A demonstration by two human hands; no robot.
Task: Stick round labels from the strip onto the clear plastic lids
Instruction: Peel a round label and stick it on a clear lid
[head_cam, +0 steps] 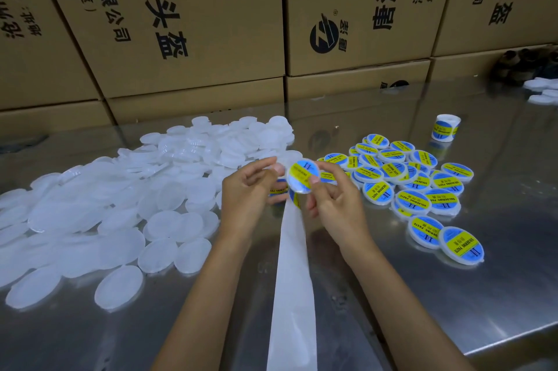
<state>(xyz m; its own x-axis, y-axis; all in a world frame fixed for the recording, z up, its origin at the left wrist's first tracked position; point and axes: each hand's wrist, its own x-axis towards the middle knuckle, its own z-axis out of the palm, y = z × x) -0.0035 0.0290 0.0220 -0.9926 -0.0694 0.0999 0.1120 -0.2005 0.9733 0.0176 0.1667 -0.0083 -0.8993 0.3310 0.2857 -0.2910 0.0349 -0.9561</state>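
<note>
Running up from the bottom edge between the forearms: white backing strip [292, 280], bare of labels along its visible length, reaching the hands above the steel desk [422, 295]. Holding a clear plastic lid [303, 175] tilted toward the camera, blue-and-yellow round label already on its face. Pinching the lid's right edge: right hand [335, 204], thumb pressed on the lower rim, fingers [329, 166] curled over the top. Gripping at the lid's left side: left hand [250, 189], fingers curled, also holding the strip's upper end, where more labels are peeking out. Lying heaped on the left of the desk: unlabelled clear lids [120, 204], overlapping. Piling up on the right: labelled lids [416, 183], label side up. Standing further back on the right: label roll [445, 127]. Lining the rear: cardboard boxes [187, 23] printed with black characters.
</note>
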